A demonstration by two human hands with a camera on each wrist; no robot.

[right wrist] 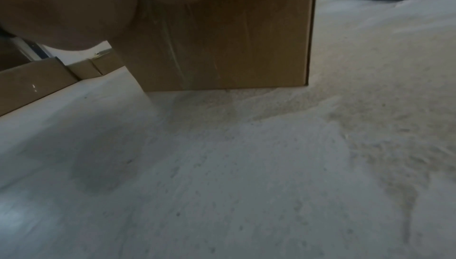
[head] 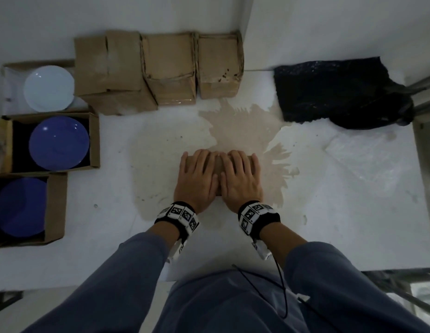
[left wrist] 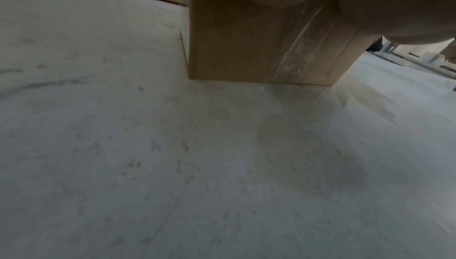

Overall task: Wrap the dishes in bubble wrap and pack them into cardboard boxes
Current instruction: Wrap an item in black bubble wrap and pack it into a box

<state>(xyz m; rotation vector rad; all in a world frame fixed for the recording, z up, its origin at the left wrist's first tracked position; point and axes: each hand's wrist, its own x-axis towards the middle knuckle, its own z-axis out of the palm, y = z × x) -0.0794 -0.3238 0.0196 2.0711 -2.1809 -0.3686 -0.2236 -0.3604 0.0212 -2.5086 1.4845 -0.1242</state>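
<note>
Brown cardboard box (head: 218,168), square-edged with clear tape down its near side, stands mid-bench on a tan stain (head: 242,126). Both flat hands cover its top: left hand (head: 197,179) and right hand (head: 241,179) side by side, fingers (head: 204,159) straight, pressing, reaching its far edge.

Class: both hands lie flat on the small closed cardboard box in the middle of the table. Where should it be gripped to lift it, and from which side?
Grip the small closed brown cardboard box by its two upright side walls, left hand from the left, right hand from the right. The wrist views show flat vertical walls meeting the white table, so fingers probably cannot get underneath.
</note>
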